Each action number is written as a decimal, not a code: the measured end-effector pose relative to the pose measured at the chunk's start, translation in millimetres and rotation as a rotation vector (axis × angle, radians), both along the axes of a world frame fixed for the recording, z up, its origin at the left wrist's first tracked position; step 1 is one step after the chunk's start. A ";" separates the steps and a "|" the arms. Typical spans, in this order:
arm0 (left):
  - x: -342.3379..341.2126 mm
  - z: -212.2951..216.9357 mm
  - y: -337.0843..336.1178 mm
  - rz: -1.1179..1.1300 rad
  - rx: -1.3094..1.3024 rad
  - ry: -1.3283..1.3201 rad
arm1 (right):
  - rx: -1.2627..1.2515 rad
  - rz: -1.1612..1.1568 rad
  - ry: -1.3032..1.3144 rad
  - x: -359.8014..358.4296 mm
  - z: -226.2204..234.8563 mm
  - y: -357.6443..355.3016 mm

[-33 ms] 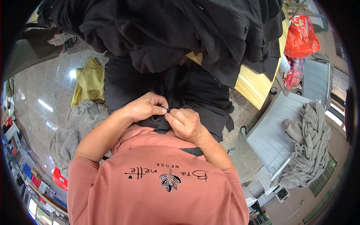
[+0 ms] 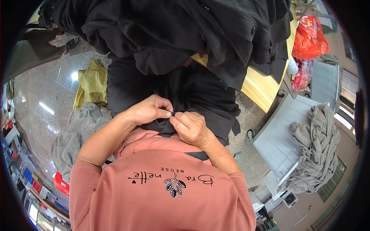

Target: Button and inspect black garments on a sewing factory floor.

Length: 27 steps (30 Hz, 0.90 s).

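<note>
"How were the hands?"

"The left hand and right hand nearly met at the frame's centre, thumbs closed against fingers, pinching a small bit of black cloth."

"How did the cloth look?"

"Matte, soft and rumpled, its folds bunched across mid-frame."

"Beyond it?"

"Dark garments filled the top, heaped on a pale wooden bench."

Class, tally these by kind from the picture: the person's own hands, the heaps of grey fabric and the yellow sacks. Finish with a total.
Hands: 2 (left hand and right hand, both on black cloth)
Grey fabric heaps: 2 (left heap, right heap)
Yellow sack: 1
Total: 5
</note>
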<state>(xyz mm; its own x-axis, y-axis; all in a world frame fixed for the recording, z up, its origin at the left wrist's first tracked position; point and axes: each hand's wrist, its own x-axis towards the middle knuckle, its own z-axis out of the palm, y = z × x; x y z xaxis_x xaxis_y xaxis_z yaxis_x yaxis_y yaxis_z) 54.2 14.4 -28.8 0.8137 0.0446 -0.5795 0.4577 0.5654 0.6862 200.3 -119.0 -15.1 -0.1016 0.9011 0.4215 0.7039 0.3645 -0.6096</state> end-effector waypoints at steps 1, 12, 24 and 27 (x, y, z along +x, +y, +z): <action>0.0 1.5 1.1 -0.029 0.005 -0.004 | 0.002 -0.005 -0.013 0.2 0.4 -0.3; 0.7 -2.4 -12.5 0.046 0.240 -0.039 | -0.105 -0.035 0.096 4.5 -3.2 1.0; -2.1 -2.2 -18.8 0.110 0.320 -0.036 | -0.446 0.018 0.425 13.1 -7.9 3.9; -3.3 0.4 -21.8 0.131 0.355 -0.019 | -0.570 0.015 0.570 14.7 -6.6 4.1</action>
<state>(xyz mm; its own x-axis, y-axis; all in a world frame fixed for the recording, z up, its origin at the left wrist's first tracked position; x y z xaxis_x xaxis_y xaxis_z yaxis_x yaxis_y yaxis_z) 50.9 -7.4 -28.4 0.7983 0.3440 -0.4944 0.3827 0.3441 0.8574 215.0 -114.9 -21.7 -0.0232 0.9934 -0.1123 0.2265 -0.1042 -0.9684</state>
